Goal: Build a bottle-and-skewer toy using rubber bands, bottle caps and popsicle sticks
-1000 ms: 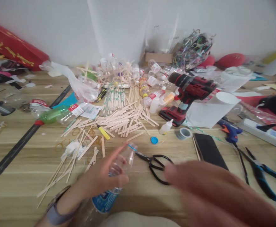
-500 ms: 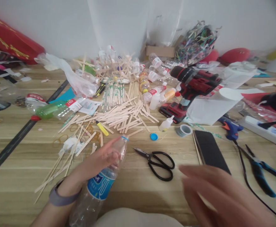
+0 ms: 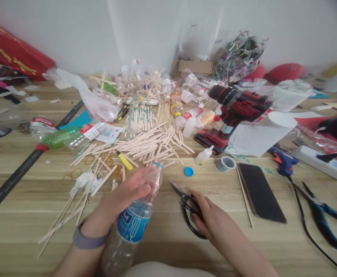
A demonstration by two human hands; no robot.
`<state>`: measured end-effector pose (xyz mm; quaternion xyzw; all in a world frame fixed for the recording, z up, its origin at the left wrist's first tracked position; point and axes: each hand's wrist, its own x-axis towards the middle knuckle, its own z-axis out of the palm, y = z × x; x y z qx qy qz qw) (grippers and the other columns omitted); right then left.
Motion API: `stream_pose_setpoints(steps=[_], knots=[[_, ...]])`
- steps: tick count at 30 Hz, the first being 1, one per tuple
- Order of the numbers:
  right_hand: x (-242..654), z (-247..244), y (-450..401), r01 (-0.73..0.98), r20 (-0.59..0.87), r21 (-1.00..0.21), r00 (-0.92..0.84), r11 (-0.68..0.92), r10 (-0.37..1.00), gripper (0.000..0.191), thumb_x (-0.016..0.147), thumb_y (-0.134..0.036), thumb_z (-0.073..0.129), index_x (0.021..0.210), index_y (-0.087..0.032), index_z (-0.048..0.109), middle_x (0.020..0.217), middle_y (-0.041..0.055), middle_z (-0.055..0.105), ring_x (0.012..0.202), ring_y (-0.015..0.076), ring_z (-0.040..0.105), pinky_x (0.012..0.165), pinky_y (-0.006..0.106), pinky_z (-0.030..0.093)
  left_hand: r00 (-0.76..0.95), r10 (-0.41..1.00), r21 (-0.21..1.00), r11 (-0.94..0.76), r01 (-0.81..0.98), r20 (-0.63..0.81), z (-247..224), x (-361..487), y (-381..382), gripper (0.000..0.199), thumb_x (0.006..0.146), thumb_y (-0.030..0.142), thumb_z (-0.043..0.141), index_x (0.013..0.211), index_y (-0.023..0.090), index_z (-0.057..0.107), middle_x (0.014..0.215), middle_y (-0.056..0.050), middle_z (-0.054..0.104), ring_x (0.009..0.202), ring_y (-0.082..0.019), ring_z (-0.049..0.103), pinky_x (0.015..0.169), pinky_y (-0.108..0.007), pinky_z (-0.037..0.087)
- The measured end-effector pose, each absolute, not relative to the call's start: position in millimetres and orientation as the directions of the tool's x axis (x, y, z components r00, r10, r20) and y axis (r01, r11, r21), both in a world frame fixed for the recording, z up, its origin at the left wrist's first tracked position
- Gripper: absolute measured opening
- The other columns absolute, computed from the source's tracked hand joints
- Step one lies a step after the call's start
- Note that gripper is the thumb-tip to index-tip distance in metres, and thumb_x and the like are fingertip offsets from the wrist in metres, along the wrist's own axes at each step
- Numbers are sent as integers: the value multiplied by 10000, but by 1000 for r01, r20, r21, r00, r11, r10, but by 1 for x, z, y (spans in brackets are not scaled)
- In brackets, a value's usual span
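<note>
Left hand (image 3: 133, 190) on the bottle (image 3: 133, 223); right hand (image 3: 214, 219) newly at the scissors (image 3: 182, 195).
The right hand, apart from the scissors half a second ago, now has its fingers curled about their black handles, so both objects appear to be under control; the scissors lie low over the table (image 3: 228, 188), just right of the bottle, tips pointing away and leftward, long axis running back to the handles; the left hand grips the bottle below its open mouth; the bottle's long axis slants, mouth away and slightly right, base toward the wearer.
</note>
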<state>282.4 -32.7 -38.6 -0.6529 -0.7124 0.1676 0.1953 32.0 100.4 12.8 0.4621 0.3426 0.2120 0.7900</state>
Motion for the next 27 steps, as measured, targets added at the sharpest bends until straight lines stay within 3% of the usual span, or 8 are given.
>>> stream_pose_setpoints(steps=[4,8,12,16,20,23,25,27], knots=[[282,-28,-40,772,132,-631,9,77,991,417,918,-203,473,1333,-244,490,1182,106,707,1052,238,703,833,323,589,647,678,873,487,-38,-350,16,36,100,611,723,486,770,1244,261,543,1027,-32,643,837,-172,623,751,-318,486],[277,-20,-45,735,134,-678,123,1,983,454,865,-326,627,1289,-264,477,1096,83,684,978,240,694,817,330,582,688,651,888,460,-23,-320,12,37,104,578,720,438,780,1208,228,550,994,-25,637,835,-166,610,759,-307,460],[271,-13,-43,579,80,-812,232,-72,969,464,869,-366,624,1299,-269,479,1077,79,644,983,232,658,885,362,551,720,624,913,406,32,-302,11,40,106,503,726,405,766,1134,194,562,892,-7,640,808,-157,597,763,-307,439],[271,-3,-44,127,-138,-978,219,-169,966,514,905,-428,590,1396,-326,479,1155,76,629,1063,214,635,926,343,525,739,601,898,439,12,-303,10,44,108,470,695,345,765,1087,181,564,842,0,656,759,-153,593,718,-295,428],[265,3,-43,-361,-281,-902,70,-239,957,512,857,-491,645,1341,-334,585,1158,62,657,1054,222,647,974,364,490,810,516,815,573,-84,-279,-1,43,110,492,690,304,765,1127,188,572,900,-14,685,707,-145,620,667,-279,453],[256,-1,-39,-432,-296,-876,126,-216,947,460,829,-450,705,1257,-293,648,944,36,662,845,183,668,838,337,547,839,471,734,665,-135,-272,-11,39,110,611,720,379,756,1260,228,513,994,-42,700,711,-164,654,627,-278,490],[251,-7,-36,-339,-237,-926,182,-165,954,445,797,-463,739,1190,-271,657,739,-21,575,612,138,591,602,283,559,851,447,722,681,-124,-276,-14,37,108,581,774,458,712,1265,214,522,969,-58,705,708,-174,662,614,-282,507],[248,-13,-34,-187,-165,-975,227,-123,960,425,779,-581,707,1023,-235,669,617,-61,472,469,109,471,427,234,474,858,423,712,695,-101,-291,-13,36,104,499,843,510,632,1220,191,559,945,-68,705,695,-175,672,615,-285,518]])
